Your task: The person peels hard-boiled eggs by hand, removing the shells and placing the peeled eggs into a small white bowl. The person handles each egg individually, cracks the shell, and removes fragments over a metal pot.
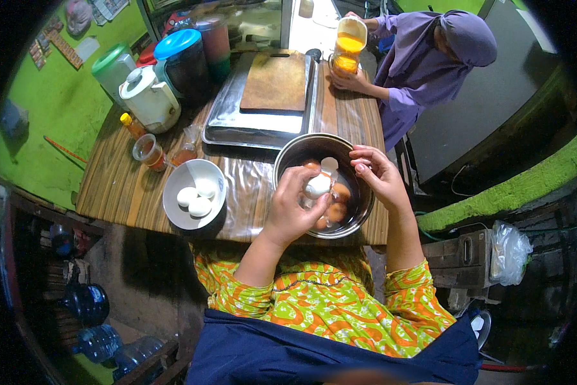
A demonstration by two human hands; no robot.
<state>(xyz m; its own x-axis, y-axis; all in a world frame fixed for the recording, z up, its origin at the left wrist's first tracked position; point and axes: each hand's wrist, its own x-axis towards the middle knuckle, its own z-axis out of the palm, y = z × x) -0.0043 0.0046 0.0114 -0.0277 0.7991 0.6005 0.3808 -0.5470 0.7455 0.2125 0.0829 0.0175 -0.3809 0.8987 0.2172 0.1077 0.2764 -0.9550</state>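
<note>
My left hand is closed around a peeled white egg, holding it over a metal pot. Several brown eggs lie inside that pot, and a small white piece shows near its far side; I cannot tell if it is shell. At the pot's right rim is my right hand, its fingers bent and apart, with nothing visible between them. A white bowl to the left holds three peeled eggs.
On the wooden table stand a white jug, a blue-lidded pitcher, a plastic cup and a metal tray under a cutting board. Another person at the far right holds an orange-filled container.
</note>
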